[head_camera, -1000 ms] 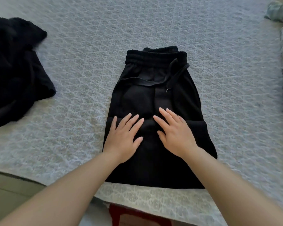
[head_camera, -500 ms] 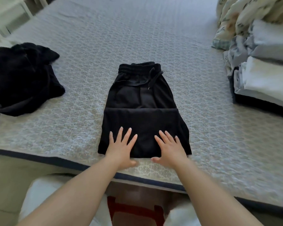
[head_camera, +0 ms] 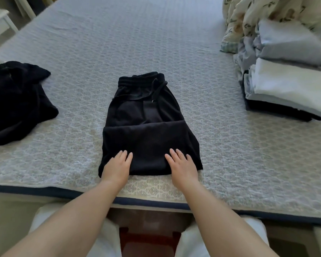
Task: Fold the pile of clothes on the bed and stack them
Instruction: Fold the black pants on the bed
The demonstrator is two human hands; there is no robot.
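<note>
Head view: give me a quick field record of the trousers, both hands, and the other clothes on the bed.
trousers: black, partly folded, waistband away from the person, folded end near the bed edge
left hand: flat on the near left corner, fingers straight
right hand: flat on the near right part, fingers straight
black heap: unfolded, to the left
stack: folded, to the right

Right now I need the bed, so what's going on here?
A person is folding laundry. Both hands, left and right, rest flat on the near edge of black drawstring trousers, already folded up once. A crumpled black garment lies to the left, and a stack of folded clothes sits on the right.
</note>
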